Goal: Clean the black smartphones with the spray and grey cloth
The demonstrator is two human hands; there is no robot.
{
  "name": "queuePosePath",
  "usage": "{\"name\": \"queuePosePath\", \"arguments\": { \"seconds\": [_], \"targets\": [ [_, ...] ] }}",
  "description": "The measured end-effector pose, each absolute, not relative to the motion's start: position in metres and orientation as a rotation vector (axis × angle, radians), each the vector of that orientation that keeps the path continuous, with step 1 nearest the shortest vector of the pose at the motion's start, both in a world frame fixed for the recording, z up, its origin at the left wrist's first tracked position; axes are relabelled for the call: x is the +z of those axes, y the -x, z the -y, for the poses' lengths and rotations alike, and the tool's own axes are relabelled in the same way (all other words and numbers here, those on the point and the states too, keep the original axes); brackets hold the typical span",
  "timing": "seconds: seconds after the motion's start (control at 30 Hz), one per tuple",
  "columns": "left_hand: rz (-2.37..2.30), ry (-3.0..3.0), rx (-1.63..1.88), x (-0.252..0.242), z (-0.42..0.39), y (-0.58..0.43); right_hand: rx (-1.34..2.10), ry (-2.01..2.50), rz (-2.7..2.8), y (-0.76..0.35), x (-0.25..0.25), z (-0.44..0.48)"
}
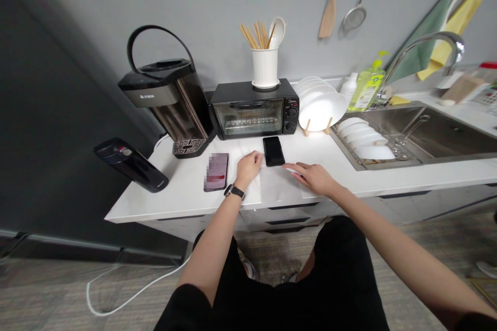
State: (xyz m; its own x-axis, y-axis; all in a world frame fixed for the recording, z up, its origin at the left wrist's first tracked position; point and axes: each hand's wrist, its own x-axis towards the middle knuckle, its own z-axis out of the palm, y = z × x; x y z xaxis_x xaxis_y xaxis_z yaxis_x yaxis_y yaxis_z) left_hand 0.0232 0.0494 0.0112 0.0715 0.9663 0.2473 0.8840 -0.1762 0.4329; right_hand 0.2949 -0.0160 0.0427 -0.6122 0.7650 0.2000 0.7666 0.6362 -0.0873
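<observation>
A black phone (274, 151) lies on the white counter (186, 191), its dark screen up. My left hand (248, 168), wearing a watch (234, 192) at the wrist, rests just left of the phone with its fingers curled in; I see nothing in them. My right hand (313, 178) reaches to the phone's lower right corner, index finger stretched out and thumb apart. A small white patch shows between them; whether it is an object or the counter, I cannot tell. Left of my left hand lies a second phone (216, 171) with a lit, pixelated screen.
Behind the black phone stands a toaster oven (250, 114) bearing a white utensil holder (265, 67). A water dispenser (166, 103) and a dark cylindrical flask-like thing (132, 165) are at left. White plates (322, 108), a soap bottle (367, 85) and a sink (446, 132) holding bowls are at right.
</observation>
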Motion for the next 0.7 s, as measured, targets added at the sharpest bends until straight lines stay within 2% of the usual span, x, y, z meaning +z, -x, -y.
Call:
{"name": "queuePosePath", "arguments": {
  "seconds": [0.47,0.7],
  "targets": [
    [-1.847,-2.09,0.792,0.014,-0.049,-0.022,-0.096,1.348,2.631,-0.302,0.028,0.02],
    [-1.592,-2.142,0.869,0.044,-0.01,-0.03,0.071,1.259,2.512,-0.317,0.03,0.062]
  ]
}}
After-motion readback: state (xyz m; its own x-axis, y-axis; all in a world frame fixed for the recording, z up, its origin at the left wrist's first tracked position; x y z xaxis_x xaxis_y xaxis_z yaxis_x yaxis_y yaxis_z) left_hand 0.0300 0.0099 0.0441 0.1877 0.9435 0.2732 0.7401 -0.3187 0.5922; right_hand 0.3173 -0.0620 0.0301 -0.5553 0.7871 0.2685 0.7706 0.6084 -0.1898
